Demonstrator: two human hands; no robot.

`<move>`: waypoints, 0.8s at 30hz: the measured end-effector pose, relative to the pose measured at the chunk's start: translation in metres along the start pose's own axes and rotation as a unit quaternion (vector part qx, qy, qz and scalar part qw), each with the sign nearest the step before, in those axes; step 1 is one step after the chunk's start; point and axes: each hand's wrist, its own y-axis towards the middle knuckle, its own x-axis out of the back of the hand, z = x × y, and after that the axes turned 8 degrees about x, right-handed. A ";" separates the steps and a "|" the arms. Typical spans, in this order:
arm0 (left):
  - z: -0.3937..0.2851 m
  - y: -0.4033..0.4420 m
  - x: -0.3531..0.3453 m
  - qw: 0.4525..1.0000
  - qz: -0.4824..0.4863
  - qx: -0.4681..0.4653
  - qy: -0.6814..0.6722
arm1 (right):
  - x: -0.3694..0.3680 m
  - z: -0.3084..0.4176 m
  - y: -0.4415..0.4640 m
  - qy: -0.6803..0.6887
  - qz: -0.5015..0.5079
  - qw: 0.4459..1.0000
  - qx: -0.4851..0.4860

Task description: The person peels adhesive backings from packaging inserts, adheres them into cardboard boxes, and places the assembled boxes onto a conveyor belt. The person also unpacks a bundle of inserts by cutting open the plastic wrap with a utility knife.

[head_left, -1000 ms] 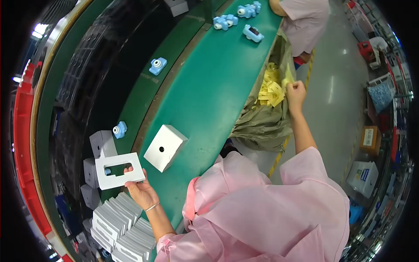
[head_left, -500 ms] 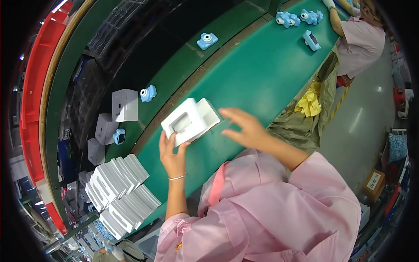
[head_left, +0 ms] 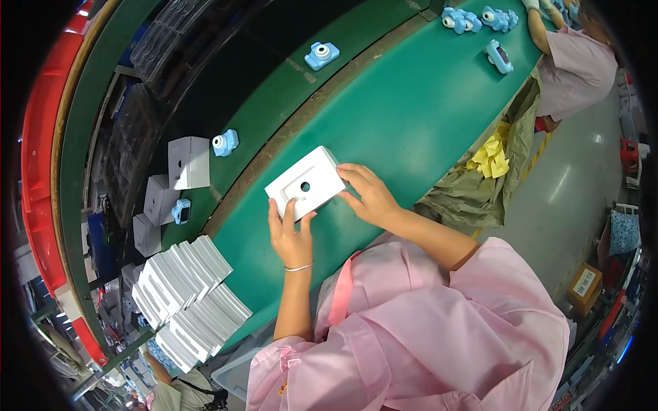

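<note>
On the green belt lies a white box with a round dark hole, the cut-out insert now sitting in or on it. My left hand holds the box's lower left side, fingertips at the cut-out. At the right end, my right hand grips the box edge between thumb and fingers. Stacked white inserts stand to the left of my left arm. Blue toy cameras rest on the green ledge beyond.
Grey-white boxes stand at the left. More blue cameras are at the far end, near a co-worker. A sack with yellow strips hangs along the right edge. Behind it, a cardboard box is on the floor.
The insert went from my left hand onto the box. My right hand left the yellow strips and came to the box's right end. The view turned towards the right.
</note>
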 end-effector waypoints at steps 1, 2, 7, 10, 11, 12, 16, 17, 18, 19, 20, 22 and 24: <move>0.000 0.000 -0.001 1.000 -0.001 -0.001 0.006 | -0.001 -0.003 -0.001 -0.004 0.001 1.000 0.003; 0.000 0.000 -0.003 1.000 -0.001 -0.001 0.011 | -0.002 -0.006 -0.002 -0.007 0.003 1.000 0.005; -0.004 -0.001 -0.009 1.000 -0.004 0.001 0.013 | 0.006 -0.011 0.001 -0.005 0.025 1.000 -0.009; -0.005 0.000 -0.011 1.000 -0.004 0.001 0.015 | 0.009 -0.013 0.003 0.002 0.036 0.999 -0.020; -0.006 0.000 -0.012 1.000 -0.003 0.001 0.018 | 0.010 -0.014 0.004 0.007 0.040 0.999 -0.026; -0.004 0.000 -0.012 1.000 -0.003 0.000 0.022 | 0.009 -0.015 0.004 0.012 0.044 0.998 -0.032; -0.005 0.000 -0.013 1.000 0.000 0.000 0.030 | 0.009 -0.017 0.004 0.012 0.049 0.998 -0.034; -0.006 0.000 -0.013 1.000 0.001 0.000 0.031 | 0.010 -0.018 0.004 0.009 0.049 0.998 -0.032; -0.006 0.000 -0.013 0.999 0.002 0.000 0.033 | 0.010 -0.019 0.004 0.005 0.049 0.998 -0.030; -0.008 0.000 -0.014 0.999 0.002 0.002 0.034 | 0.011 -0.021 0.005 0.007 0.050 0.998 -0.031; -0.009 0.001 -0.015 0.999 0.003 0.001 0.036 | 0.012 -0.021 0.005 0.007 0.050 0.998 -0.031; -0.012 0.001 -0.016 0.999 0.003 0.000 0.040 | 0.014 -0.022 0.006 0.006 0.048 0.998 -0.030; -0.013 0.002 -0.017 0.999 0.004 -0.001 0.043 | 0.015 -0.024 0.007 0.005 0.047 0.998 -0.030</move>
